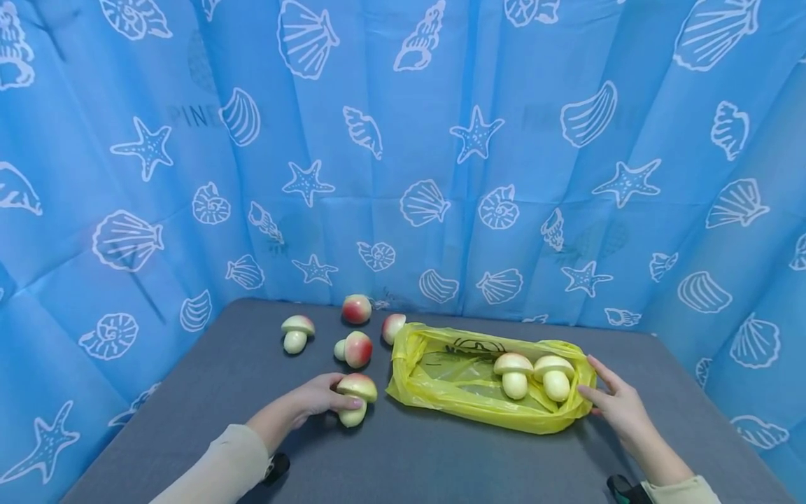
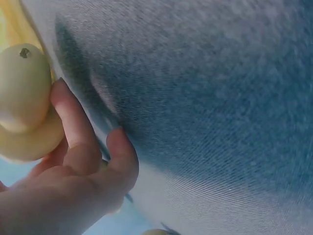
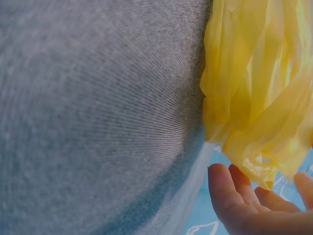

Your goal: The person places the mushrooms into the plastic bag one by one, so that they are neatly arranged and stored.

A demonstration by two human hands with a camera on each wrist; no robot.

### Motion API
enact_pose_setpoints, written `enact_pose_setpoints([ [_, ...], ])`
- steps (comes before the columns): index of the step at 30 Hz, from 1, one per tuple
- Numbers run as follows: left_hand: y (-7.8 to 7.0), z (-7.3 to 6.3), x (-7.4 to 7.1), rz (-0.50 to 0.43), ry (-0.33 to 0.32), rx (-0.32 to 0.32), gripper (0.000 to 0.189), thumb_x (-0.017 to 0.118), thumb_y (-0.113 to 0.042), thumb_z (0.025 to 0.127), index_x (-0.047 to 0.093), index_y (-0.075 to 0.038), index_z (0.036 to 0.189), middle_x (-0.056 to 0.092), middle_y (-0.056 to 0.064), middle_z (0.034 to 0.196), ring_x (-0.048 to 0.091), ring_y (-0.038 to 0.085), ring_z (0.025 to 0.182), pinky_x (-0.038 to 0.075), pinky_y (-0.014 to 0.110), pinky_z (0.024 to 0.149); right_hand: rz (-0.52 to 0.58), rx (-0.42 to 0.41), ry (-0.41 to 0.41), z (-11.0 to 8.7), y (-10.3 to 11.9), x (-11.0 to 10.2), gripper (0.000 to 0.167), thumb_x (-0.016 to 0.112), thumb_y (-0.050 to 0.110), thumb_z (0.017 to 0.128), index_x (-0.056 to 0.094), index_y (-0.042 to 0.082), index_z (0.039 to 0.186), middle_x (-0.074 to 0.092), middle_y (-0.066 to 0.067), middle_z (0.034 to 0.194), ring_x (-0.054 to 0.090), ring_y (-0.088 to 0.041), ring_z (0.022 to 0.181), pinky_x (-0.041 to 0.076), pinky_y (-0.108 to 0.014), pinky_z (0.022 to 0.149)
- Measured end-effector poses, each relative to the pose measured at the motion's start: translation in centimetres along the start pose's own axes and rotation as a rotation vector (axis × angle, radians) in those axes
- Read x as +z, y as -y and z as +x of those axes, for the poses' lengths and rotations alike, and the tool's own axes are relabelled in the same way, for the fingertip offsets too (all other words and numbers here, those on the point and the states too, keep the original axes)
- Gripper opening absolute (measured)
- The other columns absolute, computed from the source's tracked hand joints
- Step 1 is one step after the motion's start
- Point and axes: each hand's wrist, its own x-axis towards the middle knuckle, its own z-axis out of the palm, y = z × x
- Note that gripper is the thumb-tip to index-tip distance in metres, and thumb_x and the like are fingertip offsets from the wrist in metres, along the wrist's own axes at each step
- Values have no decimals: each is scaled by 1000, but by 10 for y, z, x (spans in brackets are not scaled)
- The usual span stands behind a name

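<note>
My left hand (image 1: 324, 397) grips a toy mushroom (image 1: 357, 386) with a red-and-cream cap and pale stem, thumb across the stem. In the left wrist view, that mushroom (image 2: 22, 98) shows its stem end toward the camera, and two fingers of the left hand (image 2: 73, 181) point away from it. A yellow plastic bag (image 1: 472, 416) lies with its mouth spread wide, and two toy mushrooms (image 1: 514, 374) rest inside at its right end. My right hand (image 1: 620, 406) is at the bag's right end, fingers loosely bent beside the crumpled yellow plastic (image 3: 244, 98) in the right wrist view.
Left of the bag, more toy mushrooms lie on the grey tabletop (image 1: 453, 462): one upside down (image 1: 297, 333), one on its side (image 1: 355, 349), one red-capped (image 1: 357, 309), and another (image 1: 393, 327) against the bag's back left corner. A blue shell-patterned curtain (image 1: 390, 168) hangs behind.
</note>
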Motion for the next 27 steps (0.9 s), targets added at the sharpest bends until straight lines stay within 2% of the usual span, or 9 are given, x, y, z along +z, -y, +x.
enact_pose_setpoints([
  [9,-8,-7,5,-27,-7,10,63,77,-22,83,50,4,133,61,9,107,58,22,92,49,42,82,-6,0,2,1,-2,1,77,53,29,101,1,10,155,-9,-28,156,12,-55,137,46,-50,91],
  [20,-21,-10,10,-59,-15,43,69,77,-25,84,45,4,138,60,10,116,58,22,98,49,46,87,5,4,-1,2,-2,2,76,52,27,102,1,9,155,-9,-28,155,15,-54,137,47,-50,91],
  [27,-30,-16,12,-87,4,54,65,76,-25,86,47,3,137,60,9,116,57,23,100,47,47,89,3,10,2,2,-2,2,76,52,28,102,1,9,155,-9,-28,156,14,-54,137,46,-51,91],
])
